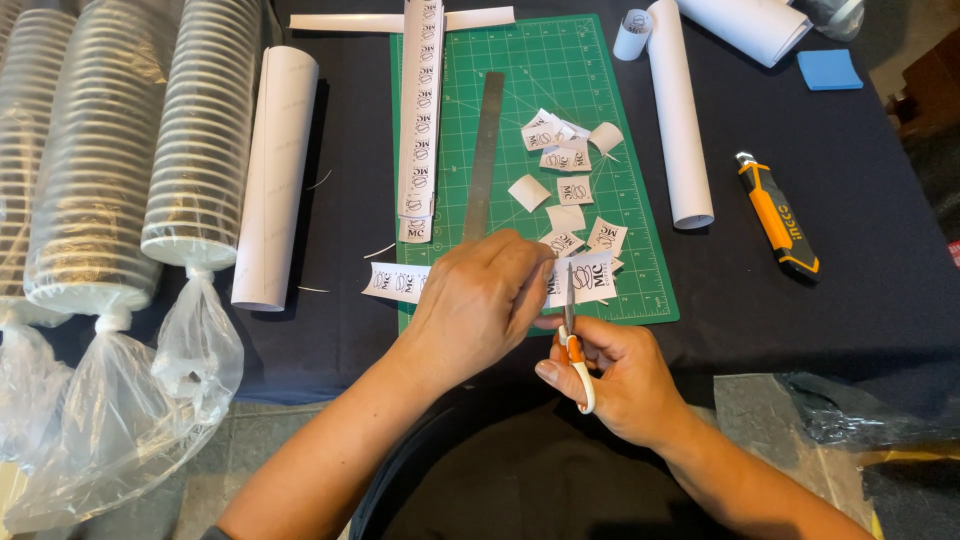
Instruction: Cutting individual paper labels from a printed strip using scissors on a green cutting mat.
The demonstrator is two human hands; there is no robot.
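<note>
Scissors (573, 345) gripped in right hand (620, 385) cut label strip (590, 278) pinched by left hand (480, 300).

At the desk's (860, 260) near edge, the left hand (478, 300) pinches a printed paper strip (400, 282) on the green cutting mat (545, 80); the right hand (620, 375) grips orange-handled scissors (574, 340) cutting it.

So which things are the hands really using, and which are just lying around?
In use:
left hand holding the printed paper strip
right hand working the scissors
cut paper pieces on the green cutting mat

Just lying about:
metal ruler
orange utility knife
white paper rolls
blue pad
bagged stacks of cups
</note>
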